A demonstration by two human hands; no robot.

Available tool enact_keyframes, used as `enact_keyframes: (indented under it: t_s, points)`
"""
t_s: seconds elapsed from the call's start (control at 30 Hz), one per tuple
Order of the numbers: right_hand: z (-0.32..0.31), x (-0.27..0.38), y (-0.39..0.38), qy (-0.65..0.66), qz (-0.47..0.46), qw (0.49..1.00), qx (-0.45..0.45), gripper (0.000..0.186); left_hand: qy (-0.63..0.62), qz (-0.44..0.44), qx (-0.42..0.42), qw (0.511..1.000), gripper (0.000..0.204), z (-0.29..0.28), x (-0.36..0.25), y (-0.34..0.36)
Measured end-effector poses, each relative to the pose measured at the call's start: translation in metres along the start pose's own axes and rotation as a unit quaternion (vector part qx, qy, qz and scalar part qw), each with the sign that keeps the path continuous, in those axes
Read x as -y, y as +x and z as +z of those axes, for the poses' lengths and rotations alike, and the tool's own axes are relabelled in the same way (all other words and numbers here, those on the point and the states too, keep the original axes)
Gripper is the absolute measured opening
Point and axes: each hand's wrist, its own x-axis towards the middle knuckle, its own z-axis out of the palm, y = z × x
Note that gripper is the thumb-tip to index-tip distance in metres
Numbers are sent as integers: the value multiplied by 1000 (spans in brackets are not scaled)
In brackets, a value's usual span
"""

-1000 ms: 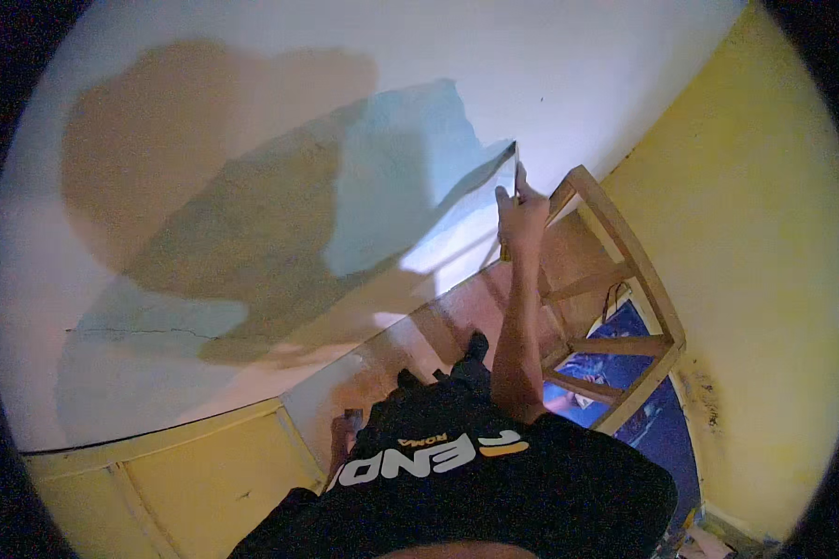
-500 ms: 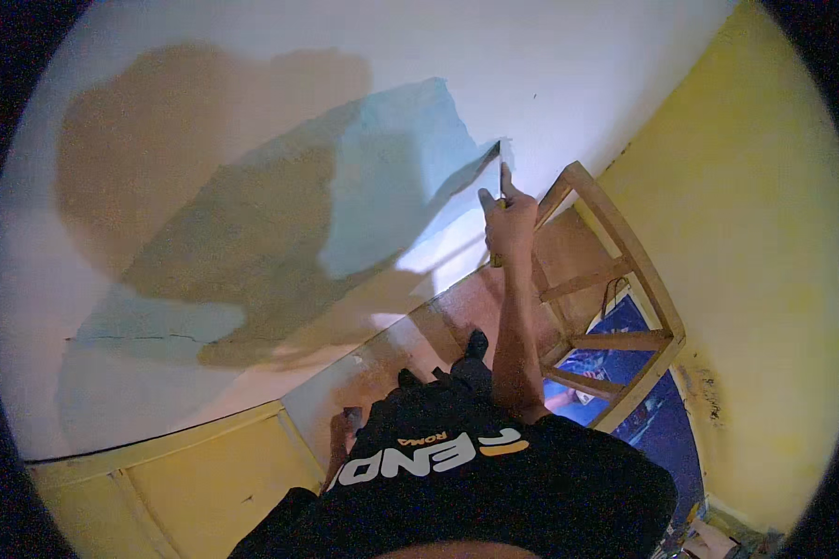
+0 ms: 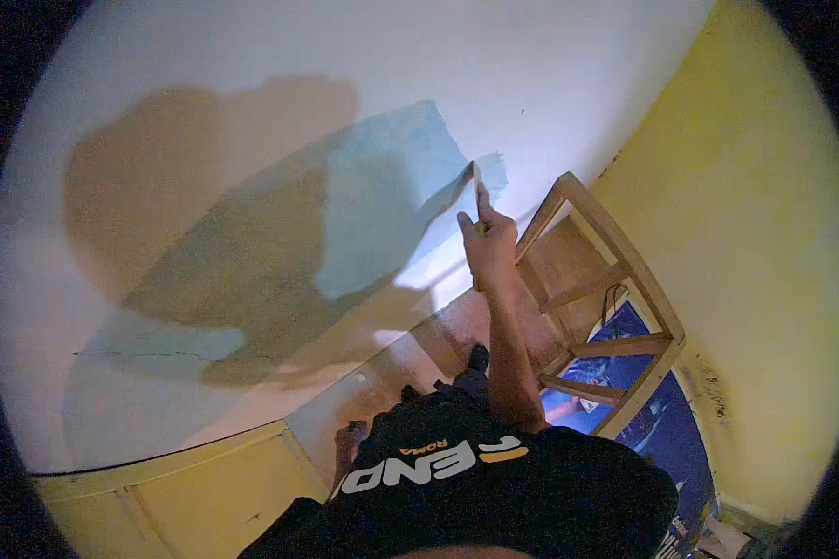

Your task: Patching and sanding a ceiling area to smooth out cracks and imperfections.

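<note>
My right hand (image 3: 490,244) reaches up to the wall, closed around the handle of a putty knife (image 3: 476,186). The blade's tip meets the white wall at the edge of a pale blue patch (image 3: 373,200). Beside the tip, on its right, a small separate blue spot (image 3: 494,172) shows. My left hand (image 3: 348,445) hangs low near my waist, fingers curled, with a small dark shape at its top that is too dim to name.
A wooden frame with crossbars (image 3: 625,252) stands to the right, close to my forearm. Behind it lies a blue printed sheet (image 3: 625,326). A yellow wall (image 3: 755,233) rises at the right. Yellow panels (image 3: 214,484) sit at lower left. My shadow covers much of the patch.
My right hand with the putty knife has moved left and slightly down along the wall. The small blue spot to the right of the blade has come into view. My left hand stays low.
</note>
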Motion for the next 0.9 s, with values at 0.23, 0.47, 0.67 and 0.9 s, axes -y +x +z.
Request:
enact_keyframes:
  t_s: [0.23, 0.47, 0.67, 0.9]
  points:
    - [-12, 34, 3, -36, 96, 993, 54, 59, 46, 63, -7, 997, 34, -26, -15, 0]
    - [-8, 32, -9, -50, 83, 993, 69, 56, 51, 103, -34, 993, 34, -59, -42, -4]
    - [3, 48, -13, 20, 56, 997, 47, 57, 126, 144, -20, 981, 27, -41, -5, -2]
    - [13, 30, -19, 35, 64, 997, 30, 56, 65, 78, 10, 995, 27, -18, 7, -6]
